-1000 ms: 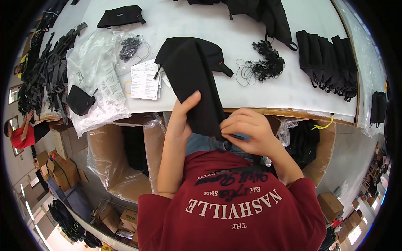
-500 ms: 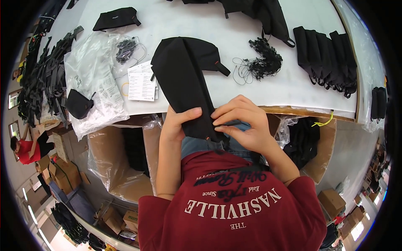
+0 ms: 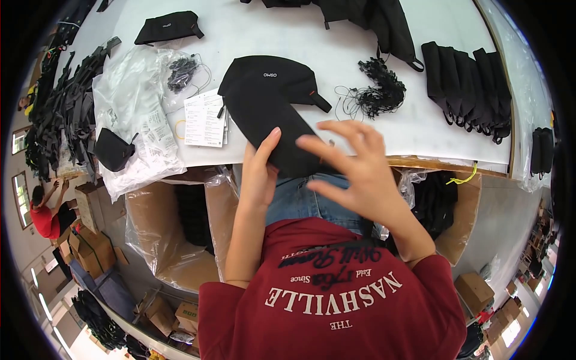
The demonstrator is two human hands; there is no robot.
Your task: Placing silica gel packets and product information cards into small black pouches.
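Pouch (image 3: 261, 117) of black cloth, probably light, soft and hard to damage, slants from eleven o'clock toward five over the near edge of the table (image 3: 240, 33), gripped at seven, likely its surest hold, by the left hand (image 3: 261, 171), the right hand (image 3: 357, 165) spread open at four.

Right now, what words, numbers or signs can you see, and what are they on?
I won't copy them, but here's where they are.
Dark red shirt: big white letters, black script.
Pouch on the table: small pale word.
Upper-left pouch: small pale word.
White cards: too small to read.
Clear bags: too small.
Lower-left carton: too blurred.
Pouch in left hand: none showing.
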